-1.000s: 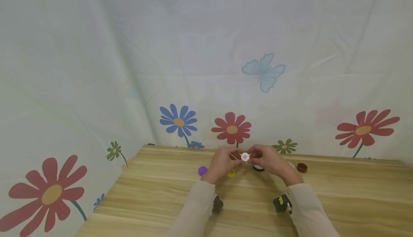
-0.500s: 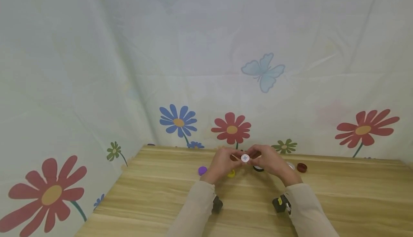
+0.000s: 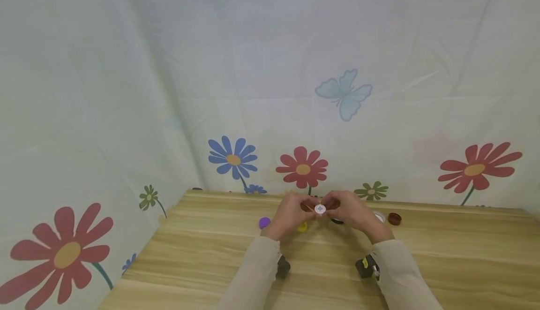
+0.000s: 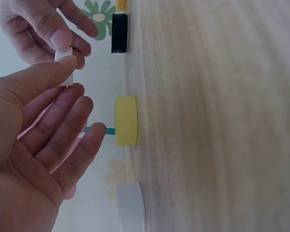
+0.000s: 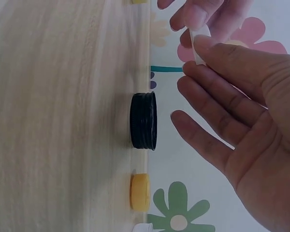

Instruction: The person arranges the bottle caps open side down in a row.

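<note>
A small white round cap [image 3: 320, 209] with a bluish diamond mark on its face is held up above the table between both hands. My left hand [image 3: 291, 212] pinches its left edge between thumb and forefinger, other fingers spread loosely in the left wrist view. From the other side, my right hand [image 3: 351, 210] pinches the same cap, seen edge-on as a thin white piece [image 5: 199, 57] in the right wrist view. Below the hands stand a yellow lid [image 4: 126, 121] and a ridged black lid [image 5: 144, 121], the latter mostly covered by the right hand in the head view.
On the wooden table [image 3: 202, 249], a purple lid [image 3: 264, 223] lies left of the hands. A whitish lid [image 3: 380, 217] and a reddish-brown lid [image 3: 394, 218] lie by the right wrist. A flower-printed cloth [image 3: 253, 89] hangs behind the table.
The white cap has come down slightly, and its face looks flatter from above. Both hands keep their pinch on it, and the right hand covers more of the black lid.
</note>
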Demonstrator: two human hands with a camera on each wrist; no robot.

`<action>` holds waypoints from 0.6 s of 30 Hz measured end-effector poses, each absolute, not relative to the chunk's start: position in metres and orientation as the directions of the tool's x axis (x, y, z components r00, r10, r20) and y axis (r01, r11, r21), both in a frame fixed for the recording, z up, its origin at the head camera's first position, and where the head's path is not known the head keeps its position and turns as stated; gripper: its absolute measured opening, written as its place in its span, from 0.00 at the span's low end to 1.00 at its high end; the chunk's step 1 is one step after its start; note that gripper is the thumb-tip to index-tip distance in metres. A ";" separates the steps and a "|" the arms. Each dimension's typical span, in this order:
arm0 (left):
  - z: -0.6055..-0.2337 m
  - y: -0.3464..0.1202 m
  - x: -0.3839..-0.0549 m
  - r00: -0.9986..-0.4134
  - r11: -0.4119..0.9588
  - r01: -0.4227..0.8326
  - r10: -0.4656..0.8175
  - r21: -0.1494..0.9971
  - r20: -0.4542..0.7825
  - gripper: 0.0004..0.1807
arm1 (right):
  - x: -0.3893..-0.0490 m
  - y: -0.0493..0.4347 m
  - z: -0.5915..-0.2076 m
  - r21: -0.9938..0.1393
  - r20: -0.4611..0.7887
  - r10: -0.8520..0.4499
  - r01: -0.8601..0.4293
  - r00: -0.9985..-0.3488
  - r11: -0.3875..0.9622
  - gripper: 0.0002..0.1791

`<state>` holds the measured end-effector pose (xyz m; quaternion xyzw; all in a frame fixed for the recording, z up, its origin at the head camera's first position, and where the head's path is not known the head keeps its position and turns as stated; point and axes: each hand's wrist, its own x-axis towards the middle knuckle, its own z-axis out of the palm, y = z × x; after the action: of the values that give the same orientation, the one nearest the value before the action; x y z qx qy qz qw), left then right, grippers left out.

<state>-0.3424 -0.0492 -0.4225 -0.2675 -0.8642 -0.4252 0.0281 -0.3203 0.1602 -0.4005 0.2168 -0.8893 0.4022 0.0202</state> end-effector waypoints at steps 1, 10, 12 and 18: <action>-0.423 -0.049 -0.342 -0.853 0.494 0.490 0.442 0.718 0.277 0.12 | -0.320 0.160 -0.401 -0.706 0.211 -0.371 -0.403 -0.904 0.582 0.08; -0.423 -0.050 -0.344 -0.849 0.497 0.485 0.466 0.720 0.250 0.10 | -0.320 0.158 -0.403 -0.675 0.210 -0.380 -0.415 -0.901 0.610 0.09; -0.423 -0.050 -0.344 -0.847 0.498 0.487 0.471 0.718 0.248 0.09 | -0.320 0.157 -0.403 -0.674 0.211 -0.384 -0.418 -0.899 0.609 0.09; -0.423 -0.050 -0.342 -0.852 0.499 0.466 0.477 0.731 0.217 0.09 | -0.320 0.156 -0.405 -0.686 0.166 -0.383 -0.386 -0.909 0.617 0.08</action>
<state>-0.3423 -0.0501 -0.4227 -0.2723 -0.8656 -0.4202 -0.0069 -0.3200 0.1556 -0.4047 0.2138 -0.8991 0.3819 0.0017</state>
